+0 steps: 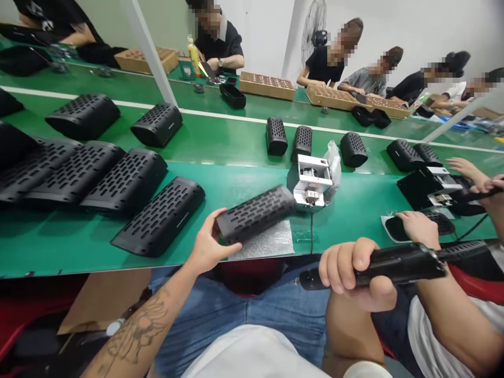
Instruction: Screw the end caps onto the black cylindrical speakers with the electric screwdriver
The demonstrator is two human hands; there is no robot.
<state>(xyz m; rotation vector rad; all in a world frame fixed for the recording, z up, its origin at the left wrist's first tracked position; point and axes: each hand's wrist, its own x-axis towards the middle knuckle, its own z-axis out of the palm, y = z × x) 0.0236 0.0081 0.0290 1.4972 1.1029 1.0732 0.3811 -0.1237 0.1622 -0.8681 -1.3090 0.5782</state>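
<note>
My left hand (210,244) grips one end of a black slotted casing (255,212), thumb at the near edge and fingers behind. The casing is tilted up over a white foam sheet (275,240) at the bench's front edge. In my right hand (356,273) is a black electric screwdriver (397,264), fingers wrapped round its body. Its narrow end points left, over my lap and apart from the casing. Beyond the casing's right end stands a white and black screw feeder (312,181). Another casing (159,218) lies to the left of my left hand.
Several more casings (126,178) are crowded on the left of the green bench (232,178). Others stand along the belt (220,136) behind. At right, a co-worker's hand (419,228) rests on a part near a second feeder (441,186). More people sit across, by cardboard trays (268,86).
</note>
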